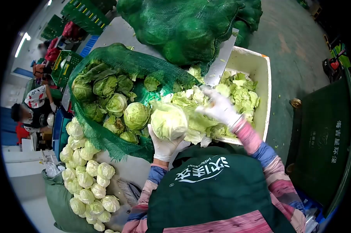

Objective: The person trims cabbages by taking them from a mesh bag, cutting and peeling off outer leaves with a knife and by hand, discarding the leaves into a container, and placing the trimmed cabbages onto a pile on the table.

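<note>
Cabbage, one, pale, at the centre, cupped in the gloved left hand; right hand, likewise gloved, at 3 o'clock, fingers slightly blurred, above loose leaves in and beside a white bin. Green net bag, open, leafy cabbages inside, between 9 and 10 o'clock; net sack, filled, at 12 o'clock. Trimmed cabbages, piled, at 8 o'clock; dark green apron, white lettering, at 5 o'clock.

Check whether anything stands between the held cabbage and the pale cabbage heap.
The near edge of the green mesh bag lies between the cabbage in the left hand and the pale cabbage heap, left of that hand.
</note>
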Demonstrator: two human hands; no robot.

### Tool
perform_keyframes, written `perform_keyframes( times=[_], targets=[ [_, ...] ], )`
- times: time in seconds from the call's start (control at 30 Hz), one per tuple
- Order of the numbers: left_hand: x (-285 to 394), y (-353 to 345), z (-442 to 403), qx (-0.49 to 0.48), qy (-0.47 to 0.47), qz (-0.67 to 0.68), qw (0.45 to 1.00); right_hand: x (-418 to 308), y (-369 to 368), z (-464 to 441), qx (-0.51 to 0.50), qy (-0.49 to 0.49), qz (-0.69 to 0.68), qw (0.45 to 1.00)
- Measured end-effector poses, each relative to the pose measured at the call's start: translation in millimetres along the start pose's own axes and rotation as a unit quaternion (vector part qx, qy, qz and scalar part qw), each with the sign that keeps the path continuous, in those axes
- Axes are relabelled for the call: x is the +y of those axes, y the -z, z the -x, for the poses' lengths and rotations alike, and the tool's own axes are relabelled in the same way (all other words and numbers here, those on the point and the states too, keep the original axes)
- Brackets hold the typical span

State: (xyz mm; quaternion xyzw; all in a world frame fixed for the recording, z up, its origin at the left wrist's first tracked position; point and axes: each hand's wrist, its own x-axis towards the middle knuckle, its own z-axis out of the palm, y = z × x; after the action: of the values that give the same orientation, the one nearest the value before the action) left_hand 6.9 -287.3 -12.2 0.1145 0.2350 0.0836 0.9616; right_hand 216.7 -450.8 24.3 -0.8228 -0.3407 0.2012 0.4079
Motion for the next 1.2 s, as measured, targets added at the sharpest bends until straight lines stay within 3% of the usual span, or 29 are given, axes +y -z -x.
perform_keyframes(
  times=[0.03, 0.17, 0.27, 0.33, 0.37, 0.4, 0.47, 0.6, 0.63, 0.7, 0.73, 0.8, 0.87, 0.93, 0.97, 1.0, 1.07, 1.13, 1.2],
  targets=[
    [-2, -3, -2, 0.001, 0.007, 0.0, 1.0, -9, -15, 7, -0.011, 0.103, 0.061, 0.993],
    [-13, -12, -5, 0.014, 0.021, 0.024, 0.999, -19, -44, 20, -0.026, 0.089, -0.01, 0.996],
    [-14, -4, -10, 0.031, 0.044, 0.065, 0.996, -6, -48, 20, -0.066, 0.016, -0.084, 0.994],
    [-16, 1, -14, 0.042, 0.051, 0.073, 0.995, 1, -46, 21, -0.075, 0.062, -0.091, 0.991],
    [-18, 3, -15, 0.045, 0.093, 0.134, 0.986, 8, -51, 23, -0.03, 0.117, -0.054, 0.991],
    [-19, 4, -16, 0.05, 0.124, 0.174, 0.976, 12, -53, 23, -0.031, 0.116, -0.054, 0.991],
    [-20, 3, -18, 0.067, 0.186, 0.252, 0.947, 17, -51, 21, -0.094, 0.011, -0.052, 0.994],
    [-23, 23, -24, 0.073, 0.219, 0.136, 0.964, 26, -46, 9, -0.165, -0.053, 0.036, 0.984],
    [-20, 15, -19, 0.097, 0.23, 0.069, 0.966, 28, -46, 9, -0.16, -0.027, 0.063, 0.985],
    [-12, 15, -16, 0.129, 0.226, -0.096, 0.961, 39, -52, 6, -0.151, -0.025, 0.038, 0.987],
    [-16, 19, -19, 0.128, 0.226, -0.094, 0.961, 38, -51, 4, -0.143, -0.02, 0.013, 0.989],
    [-27, 25, -26, 0.171, 0.078, -0.222, 0.957, 35, -49, -3, -0.152, -0.018, 0.018, 0.988],
    [-30, 27, -37, 0.282, -0.029, -0.297, 0.912, 19, -44, -8, -0.186, -0.016, 0.071, 0.98],
    [-32, 52, -57, 0.247, -0.26, -0.547, 0.757, 13, -42, -12, -0.192, -0.011, 0.067, 0.979],
    [-24, 34, -52, 0.246, -0.212, -0.485, 0.812, 14, -41, -15, -0.165, -0.041, 0.08, 0.982],
    [-15, 19, -46, 0.247, -0.213, -0.485, 0.812, 15, -41, -19, -0.137, -0.07, 0.093, 0.984],
    [-1, 4, -33, 0.258, -0.087, -0.362, 0.892, 27, -31, -27, -0.127, -0.183, 0.079, 0.972],
    [10, 16, -28, 0.267, -0.073, -0.334, 0.901, 65, -28, -27, -0.045, -0.191, 0.133, 0.972],
    [19, 43, -26, 0.138, -0.023, -0.192, 0.971, 100, -12, -24, 0.007, -0.294, 0.144, 0.945]
  ],
)
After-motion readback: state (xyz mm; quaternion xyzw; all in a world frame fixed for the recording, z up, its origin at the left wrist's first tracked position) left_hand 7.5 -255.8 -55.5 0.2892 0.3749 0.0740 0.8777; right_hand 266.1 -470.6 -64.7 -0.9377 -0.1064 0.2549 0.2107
